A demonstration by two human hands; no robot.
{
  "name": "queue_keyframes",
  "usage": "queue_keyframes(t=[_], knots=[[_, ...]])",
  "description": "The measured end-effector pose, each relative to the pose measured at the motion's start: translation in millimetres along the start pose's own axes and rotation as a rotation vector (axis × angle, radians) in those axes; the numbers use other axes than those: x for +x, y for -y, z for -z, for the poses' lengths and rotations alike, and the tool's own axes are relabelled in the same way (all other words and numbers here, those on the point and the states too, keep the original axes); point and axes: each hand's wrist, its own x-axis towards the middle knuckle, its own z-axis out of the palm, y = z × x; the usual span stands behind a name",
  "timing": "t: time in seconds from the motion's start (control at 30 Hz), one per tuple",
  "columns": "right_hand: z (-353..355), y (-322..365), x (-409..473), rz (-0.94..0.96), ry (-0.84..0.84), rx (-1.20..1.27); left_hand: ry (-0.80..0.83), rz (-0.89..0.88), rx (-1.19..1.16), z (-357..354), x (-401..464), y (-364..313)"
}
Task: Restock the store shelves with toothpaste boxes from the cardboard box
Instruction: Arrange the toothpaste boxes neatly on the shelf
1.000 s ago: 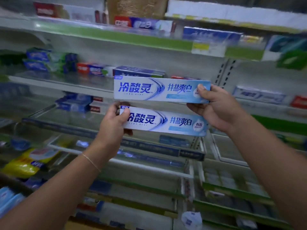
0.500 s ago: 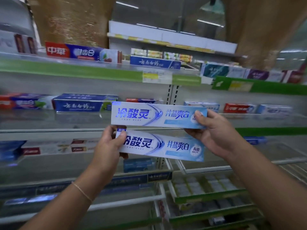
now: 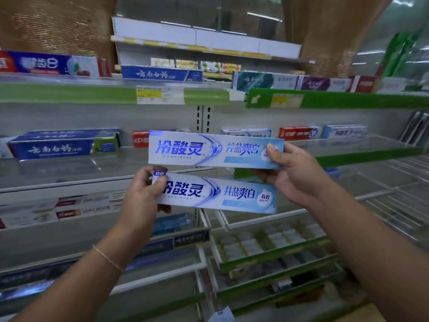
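I hold two identical white and light-blue toothpaste boxes level in front of the shelves. My right hand (image 3: pixel 294 175) grips the right end of the upper toothpaste box (image 3: pixel 209 149), thumb on its face. Just below it, my left hand (image 3: pixel 144 196) grips the left end of the lower toothpaste box (image 3: pixel 218 194). The upper box is level with the glass shelf (image 3: pixel 348 147) behind it. The cardboard box is out of view.
Dark blue toothpaste boxes (image 3: pixel 62 145) lie on the left of the same shelf, red (image 3: pixel 297 133) and white ones further right. The top shelf with a green edge strip (image 3: pixel 69 94) carries more boxes. Lower shelves with white wire dividers (image 3: pixel 267 219) hold small packs.
The view has tilted up and shifted right, bringing the top shelf and ceiling into sight. Both hands keep the same grip on the two boxes, which stay stacked one above the other.
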Motion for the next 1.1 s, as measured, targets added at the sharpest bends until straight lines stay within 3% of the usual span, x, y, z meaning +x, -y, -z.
queue_keyframes(t=[0.73,1.1], knots=[[252,95,-26,0.000,-0.048,-0.061,-0.001,0.006,-0.006,-253,-68,66],[326,95,-10,-0.019,-0.091,-0.038,0.042,0.023,0.026,-310,-53,100]])
